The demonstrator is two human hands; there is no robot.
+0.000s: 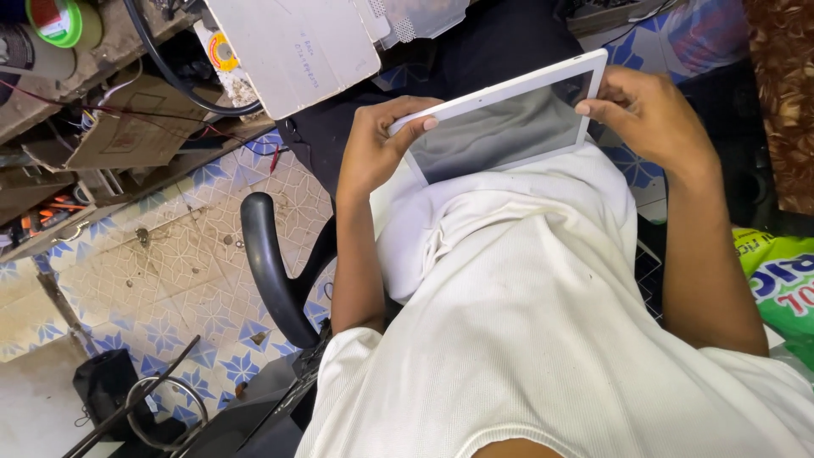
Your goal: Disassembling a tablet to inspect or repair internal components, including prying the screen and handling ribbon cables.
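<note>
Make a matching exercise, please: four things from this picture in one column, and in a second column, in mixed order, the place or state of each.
Things:
1. tablet
2. chair armrest
3. tape roll
4. cardboard sheet

Places or states:
A. black and curved, beside the left arm
B. held at both ends by the left hand and right hand
C. green, top left corner
D. pale and flat, above the left hand

Pairs: 1-B, 2-A, 3-C, 4-D

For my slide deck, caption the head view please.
Both hands, left hand and right hand, hold a white tablet above the lap.

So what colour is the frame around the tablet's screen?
White, around a dark, blank screen on the tablet; the head view shows it.
</note>
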